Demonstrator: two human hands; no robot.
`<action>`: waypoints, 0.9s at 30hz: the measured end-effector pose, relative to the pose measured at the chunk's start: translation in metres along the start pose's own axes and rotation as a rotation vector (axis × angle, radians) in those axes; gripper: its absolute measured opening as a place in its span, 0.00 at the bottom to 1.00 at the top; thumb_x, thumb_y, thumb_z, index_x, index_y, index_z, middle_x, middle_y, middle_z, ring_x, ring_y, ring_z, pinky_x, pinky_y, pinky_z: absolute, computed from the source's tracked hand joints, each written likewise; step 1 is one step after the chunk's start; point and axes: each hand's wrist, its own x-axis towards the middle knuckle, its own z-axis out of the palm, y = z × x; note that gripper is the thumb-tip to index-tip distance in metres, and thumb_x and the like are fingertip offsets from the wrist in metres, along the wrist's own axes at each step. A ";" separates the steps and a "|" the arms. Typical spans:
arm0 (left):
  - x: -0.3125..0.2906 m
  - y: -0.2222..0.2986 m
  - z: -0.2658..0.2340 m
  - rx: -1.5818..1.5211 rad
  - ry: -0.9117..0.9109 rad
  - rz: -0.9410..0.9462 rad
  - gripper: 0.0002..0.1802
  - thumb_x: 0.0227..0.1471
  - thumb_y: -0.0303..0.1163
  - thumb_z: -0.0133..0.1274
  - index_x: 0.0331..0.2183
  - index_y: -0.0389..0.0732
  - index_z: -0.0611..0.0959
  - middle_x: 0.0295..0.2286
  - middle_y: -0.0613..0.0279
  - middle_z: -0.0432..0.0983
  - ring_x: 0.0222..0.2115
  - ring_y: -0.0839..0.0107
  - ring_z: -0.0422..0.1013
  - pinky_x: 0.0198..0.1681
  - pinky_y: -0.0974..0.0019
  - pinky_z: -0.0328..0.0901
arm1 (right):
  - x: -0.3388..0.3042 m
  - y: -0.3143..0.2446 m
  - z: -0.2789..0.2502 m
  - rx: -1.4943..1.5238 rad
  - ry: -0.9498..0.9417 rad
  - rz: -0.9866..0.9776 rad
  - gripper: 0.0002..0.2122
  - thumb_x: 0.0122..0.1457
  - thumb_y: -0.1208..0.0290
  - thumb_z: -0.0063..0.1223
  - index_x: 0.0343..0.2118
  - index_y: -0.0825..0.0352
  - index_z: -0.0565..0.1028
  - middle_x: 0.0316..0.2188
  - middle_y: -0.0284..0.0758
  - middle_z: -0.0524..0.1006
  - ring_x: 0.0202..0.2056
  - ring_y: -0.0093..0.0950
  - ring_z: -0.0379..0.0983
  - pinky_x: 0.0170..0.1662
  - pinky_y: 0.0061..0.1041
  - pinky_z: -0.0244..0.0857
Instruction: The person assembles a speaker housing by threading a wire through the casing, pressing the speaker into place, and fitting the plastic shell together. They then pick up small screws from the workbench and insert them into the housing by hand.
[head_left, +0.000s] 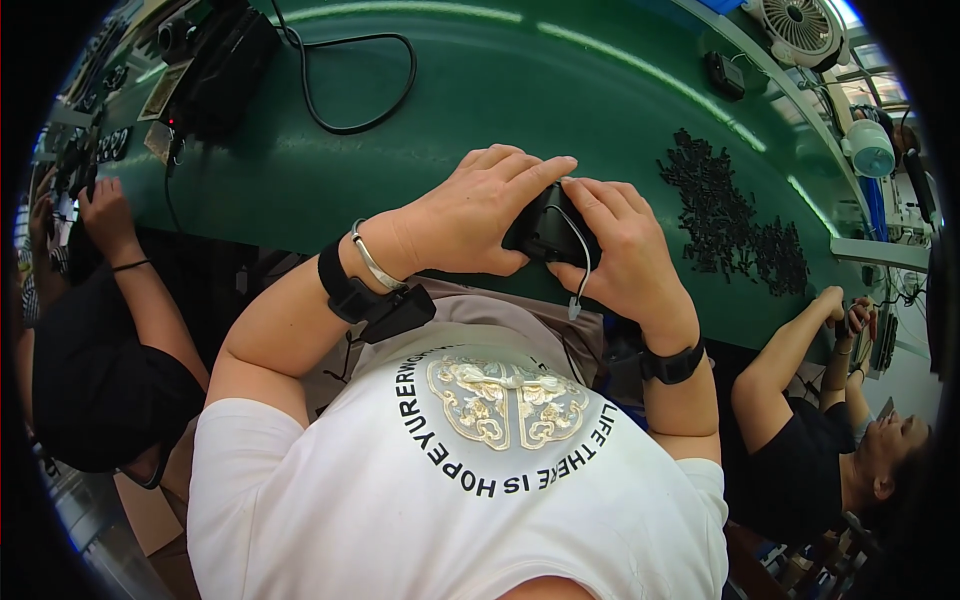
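Between both hands, close to the table's near edge, is a small black plastic housing (552, 232). My left hand (475, 212) grips its left side, thumb low and fingers reaching over the far edge. From the right, my right hand (622, 238) closes round the other side, its index finger near the left fingertips. A thin pale cable (586, 252) loops out of the housing and hangs down past my right thumb, ending in a small whitish connector (574, 309). The fingers hide much of the housing, so its exact kind cannot be made out.
On the green table (500, 100), many small black parts (730, 215) lie heaped at the right. A black device (222, 70) with a black cable (412, 75) stands far left. A small black box (724, 75) and a fan (800, 28) are far right. Co-workers sit on both sides.
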 end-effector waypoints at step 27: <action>-0.024 0.023 0.007 0.046 0.173 0.047 0.33 0.36 0.30 0.68 0.49 0.45 0.80 0.47 0.50 0.73 0.46 0.52 0.70 0.48 0.56 0.68 | -0.015 -0.018 0.026 -0.106 0.217 0.137 0.34 0.35 0.64 0.71 0.48 0.73 0.71 0.40 0.43 0.74 0.41 0.40 0.71 0.43 0.37 0.68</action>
